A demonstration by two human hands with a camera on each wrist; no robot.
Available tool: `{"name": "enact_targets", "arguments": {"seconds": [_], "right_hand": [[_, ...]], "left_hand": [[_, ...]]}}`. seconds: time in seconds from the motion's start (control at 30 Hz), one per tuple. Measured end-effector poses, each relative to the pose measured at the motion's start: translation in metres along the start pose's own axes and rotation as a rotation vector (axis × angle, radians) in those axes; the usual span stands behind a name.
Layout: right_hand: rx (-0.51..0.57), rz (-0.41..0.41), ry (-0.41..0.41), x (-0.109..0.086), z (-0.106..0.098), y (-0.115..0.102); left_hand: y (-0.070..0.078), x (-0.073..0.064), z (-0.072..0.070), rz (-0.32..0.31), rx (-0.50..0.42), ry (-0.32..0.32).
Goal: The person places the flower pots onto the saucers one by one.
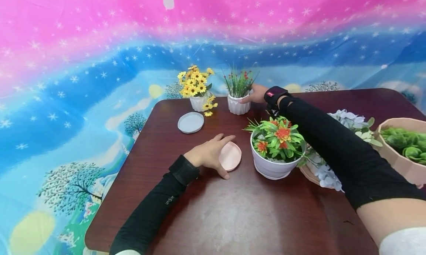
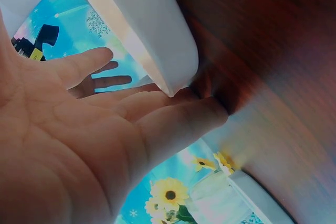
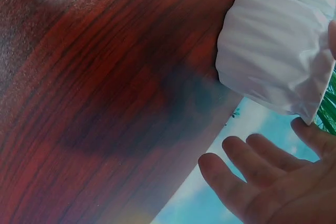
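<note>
On the table my left hand (image 1: 209, 153) spreads its fingers around a small pink saucer (image 1: 230, 156). In the left wrist view its fingers (image 2: 178, 121) lie along the saucer's rim, fairly straight. My right hand (image 1: 257, 94) reaches to the back and holds a white ribbed pot (image 1: 239, 105) at its upper rim, thumb on one side and index finger on the other. The remaining right fingers (image 3: 223, 177) are spread off the pot. Green grass with small red flowers (image 1: 239, 83) grows from this pot, which stands upright.
Left of it stands a white pot of yellow flowers (image 1: 196, 83), with a grey saucer (image 1: 190, 122) in front. A larger white pot (image 1: 277, 166) with orange flowers stands below my right forearm. White-blue flowers (image 1: 329, 177) and a peach planter (image 1: 399, 136) sit at the right.
</note>
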State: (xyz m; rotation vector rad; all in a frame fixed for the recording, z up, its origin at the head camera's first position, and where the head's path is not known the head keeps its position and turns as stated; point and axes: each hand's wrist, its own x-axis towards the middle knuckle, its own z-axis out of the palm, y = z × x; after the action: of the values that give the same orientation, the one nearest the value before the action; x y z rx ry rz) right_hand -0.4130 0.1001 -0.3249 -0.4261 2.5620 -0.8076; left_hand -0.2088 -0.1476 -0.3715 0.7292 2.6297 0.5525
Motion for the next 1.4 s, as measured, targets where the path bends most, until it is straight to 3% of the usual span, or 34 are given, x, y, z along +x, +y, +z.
{"name": "enact_targets", "arguments": {"seconds": [0.23, 0.4, 0.73, 0.9, 1.03, 1.1, 1.27, 1.4], "right_hand": [[0.018, -0.021, 0.075, -0.005, 0.006, -0.006], [0.026, 0.014, 0.097, -0.005, 0.006, -0.005], [-0.091, 0.047, 0.172, -0.009, -0.004, -0.009], [-0.068, 0.033, 0.146, -0.014, -0.001, -0.009], [0.028, -0.009, 0.071, -0.012, 0.003, -0.006], [0.055, 0.011, 0.052, -0.012, 0.004, -0.004], [-0.003, 0.099, 0.090, -0.015, 0.003, -0.005], [-0.040, 0.083, 0.104, -0.016, 0.001, -0.007]], "left_hand": [[-0.001, -0.002, 0.001, -0.024, 0.004, -0.006], [0.000, 0.000, 0.000, -0.012, 0.015, -0.008], [0.001, 0.002, -0.001, -0.007, 0.020, -0.006], [0.001, 0.001, -0.001, -0.008, 0.020, -0.003], [0.000, 0.001, -0.001, -0.008, 0.019, -0.007], [0.001, 0.001, -0.001, -0.007, 0.017, -0.010], [0.001, 0.001, -0.001, -0.008, 0.016, -0.011], [0.000, 0.001, -0.001, -0.010, 0.013, -0.007]]}}
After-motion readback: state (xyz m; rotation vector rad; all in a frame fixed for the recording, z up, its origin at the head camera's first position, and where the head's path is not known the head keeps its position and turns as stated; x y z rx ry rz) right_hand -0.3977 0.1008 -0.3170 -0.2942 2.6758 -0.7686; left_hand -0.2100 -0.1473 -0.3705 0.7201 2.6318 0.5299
